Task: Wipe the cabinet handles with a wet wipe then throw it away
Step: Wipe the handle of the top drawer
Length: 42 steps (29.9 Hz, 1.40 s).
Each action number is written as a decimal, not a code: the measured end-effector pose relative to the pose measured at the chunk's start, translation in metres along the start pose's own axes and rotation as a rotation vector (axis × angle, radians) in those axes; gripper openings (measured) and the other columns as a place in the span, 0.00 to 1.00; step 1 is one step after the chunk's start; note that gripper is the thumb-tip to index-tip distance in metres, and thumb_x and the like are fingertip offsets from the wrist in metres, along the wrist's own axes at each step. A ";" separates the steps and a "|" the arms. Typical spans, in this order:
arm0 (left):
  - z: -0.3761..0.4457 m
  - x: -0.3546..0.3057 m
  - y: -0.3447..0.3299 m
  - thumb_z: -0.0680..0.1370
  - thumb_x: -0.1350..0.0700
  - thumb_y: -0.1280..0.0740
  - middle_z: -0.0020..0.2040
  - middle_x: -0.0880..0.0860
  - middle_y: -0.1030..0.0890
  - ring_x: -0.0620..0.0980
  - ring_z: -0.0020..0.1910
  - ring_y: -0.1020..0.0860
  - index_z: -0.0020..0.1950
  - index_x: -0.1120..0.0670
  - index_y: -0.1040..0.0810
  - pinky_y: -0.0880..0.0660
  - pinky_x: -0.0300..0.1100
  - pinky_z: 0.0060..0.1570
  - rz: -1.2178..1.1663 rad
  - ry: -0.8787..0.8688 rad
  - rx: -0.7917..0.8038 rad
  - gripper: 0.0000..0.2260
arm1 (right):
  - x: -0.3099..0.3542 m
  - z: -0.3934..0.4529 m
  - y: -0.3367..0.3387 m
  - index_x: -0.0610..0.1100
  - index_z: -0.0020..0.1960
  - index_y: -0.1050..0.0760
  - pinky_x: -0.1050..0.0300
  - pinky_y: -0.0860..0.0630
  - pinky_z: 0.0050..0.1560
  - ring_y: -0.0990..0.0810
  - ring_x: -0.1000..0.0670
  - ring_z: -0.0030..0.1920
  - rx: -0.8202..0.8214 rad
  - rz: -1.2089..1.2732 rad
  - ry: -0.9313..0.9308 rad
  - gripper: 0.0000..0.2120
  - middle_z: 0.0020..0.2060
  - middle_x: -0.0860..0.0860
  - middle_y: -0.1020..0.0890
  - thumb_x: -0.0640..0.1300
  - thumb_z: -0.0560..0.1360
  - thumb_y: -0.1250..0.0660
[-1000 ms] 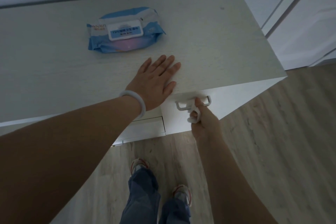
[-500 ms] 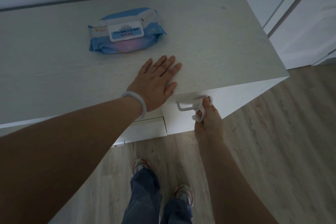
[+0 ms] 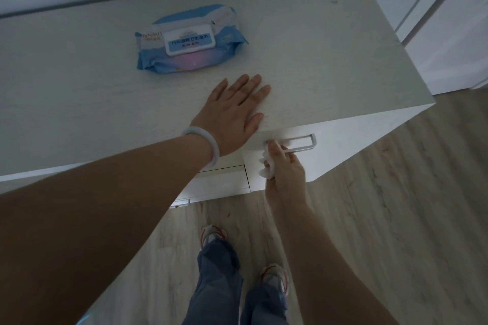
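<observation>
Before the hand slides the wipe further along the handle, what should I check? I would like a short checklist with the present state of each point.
1. Right hand grips the wipe: ok.
2. Wipe touches the handle at its left end: ok.
3. Rest of the handle, to the right, is free of obstacles: ok.
4. Left hand lies flat on the cabinet top, steadying it: ok.
5. Wipe is wet enough: cannot tell.
6. Bin for throwing the wipe away: not in view, cannot tell.
</observation>
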<state>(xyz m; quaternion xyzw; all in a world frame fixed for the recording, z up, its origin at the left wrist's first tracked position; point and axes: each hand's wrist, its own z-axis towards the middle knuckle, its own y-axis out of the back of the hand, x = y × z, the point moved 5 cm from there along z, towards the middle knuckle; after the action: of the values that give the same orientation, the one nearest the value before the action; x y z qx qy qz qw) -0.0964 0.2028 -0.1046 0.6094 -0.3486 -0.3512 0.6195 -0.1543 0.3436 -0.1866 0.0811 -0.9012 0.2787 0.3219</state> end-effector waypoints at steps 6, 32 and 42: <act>0.000 0.001 -0.002 0.80 0.43 0.57 0.79 0.50 0.48 0.49 0.78 0.49 0.78 0.47 0.50 0.51 0.53 0.76 0.006 0.000 -0.016 0.26 | 0.025 0.012 0.019 0.37 0.57 0.25 0.63 0.24 0.36 0.20 0.53 0.39 -0.030 0.087 0.036 0.14 0.42 0.48 0.18 0.38 0.73 0.29; 0.000 0.001 -0.001 0.80 0.43 0.59 0.79 0.50 0.48 0.49 0.78 0.50 0.78 0.47 0.51 0.50 0.53 0.76 0.010 -0.004 -0.015 0.26 | 0.069 0.010 0.032 0.48 0.58 0.33 0.49 0.21 0.50 0.20 0.50 0.48 -0.283 -0.614 0.460 0.21 0.47 0.53 0.21 0.48 0.71 0.27; 0.000 -0.001 0.000 0.79 0.43 0.60 0.79 0.50 0.49 0.49 0.78 0.51 0.78 0.47 0.52 0.51 0.53 0.76 0.011 0.004 -0.004 0.27 | 0.021 0.007 0.013 0.40 0.49 0.21 0.56 0.23 0.39 0.20 0.51 0.39 -0.205 -0.238 0.165 0.10 0.39 0.49 0.18 0.44 0.71 0.26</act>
<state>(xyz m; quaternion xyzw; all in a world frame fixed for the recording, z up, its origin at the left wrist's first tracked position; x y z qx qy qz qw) -0.0965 0.2038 -0.1045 0.6070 -0.3500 -0.3473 0.6232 -0.1781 0.3509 -0.1838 0.1305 -0.8794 0.1509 0.4323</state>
